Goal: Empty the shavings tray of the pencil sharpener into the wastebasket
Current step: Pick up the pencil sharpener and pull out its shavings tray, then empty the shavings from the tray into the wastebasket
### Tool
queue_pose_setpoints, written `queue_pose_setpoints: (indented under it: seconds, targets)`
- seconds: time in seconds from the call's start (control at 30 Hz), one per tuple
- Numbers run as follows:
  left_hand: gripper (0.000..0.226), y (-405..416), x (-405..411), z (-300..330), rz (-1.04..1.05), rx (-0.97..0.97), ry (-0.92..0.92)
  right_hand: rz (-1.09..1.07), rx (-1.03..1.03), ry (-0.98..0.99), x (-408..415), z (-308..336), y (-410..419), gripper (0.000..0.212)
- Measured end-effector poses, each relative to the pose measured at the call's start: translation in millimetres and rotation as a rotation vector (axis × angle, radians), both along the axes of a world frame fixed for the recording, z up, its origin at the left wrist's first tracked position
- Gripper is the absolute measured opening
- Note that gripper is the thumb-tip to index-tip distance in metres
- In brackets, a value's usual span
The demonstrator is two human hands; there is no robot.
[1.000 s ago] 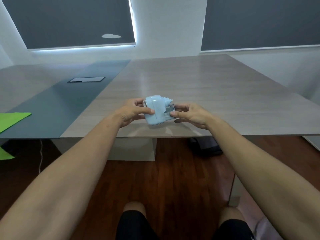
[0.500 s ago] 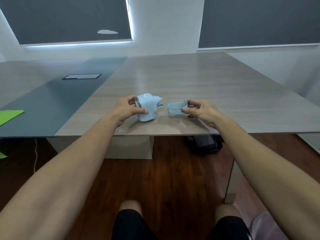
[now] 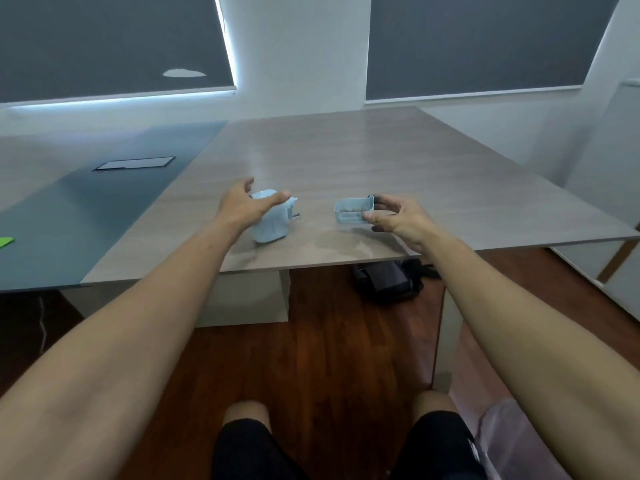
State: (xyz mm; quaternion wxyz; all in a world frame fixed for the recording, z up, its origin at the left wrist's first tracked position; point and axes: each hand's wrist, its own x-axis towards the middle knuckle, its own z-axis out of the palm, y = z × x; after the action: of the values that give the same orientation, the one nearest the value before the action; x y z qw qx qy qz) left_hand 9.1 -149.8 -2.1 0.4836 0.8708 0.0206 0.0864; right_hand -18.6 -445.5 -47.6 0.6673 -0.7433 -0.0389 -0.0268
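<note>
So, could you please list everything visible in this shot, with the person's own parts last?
pencil sharpener: 1, pale blue, on the table near its front edge
shavings tray: 1, pale blue, brown shavings inside, held above the table
table: 1, grey wood-grain with a dark blue-grey strip on the left
panel: 1, dark-framed, set in the dark strip
green sheet: 1, far left edge
bag: 1, dark, on the floor under the table
plastic bag: 1, translucent, bottom right
window blinds: 2, dark grey, back wall
left hand: open over the sharpener
right hand: grip on the tray's end
</note>
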Motion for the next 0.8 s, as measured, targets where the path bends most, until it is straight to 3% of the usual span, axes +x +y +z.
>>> queue_pose_setpoints:
  seconds: [0.13,0.33,0.8]
  targets:
    - [0.087,-34,-15,20,0.061,0.214,-0.168,-0.056,-0.006,-0.032,-23,6,-24,0.057]
    - [0.065,-109,-46,30,-0.1,0.206,-0.35,-0.183,-0.006,-0.063,-79,17,-80,0.063]
    - [0.056,-313,-136,-47,-0.614,0.012,-0.109,-0.525,-0.037,0.046,-239,-28,-218,0.06]
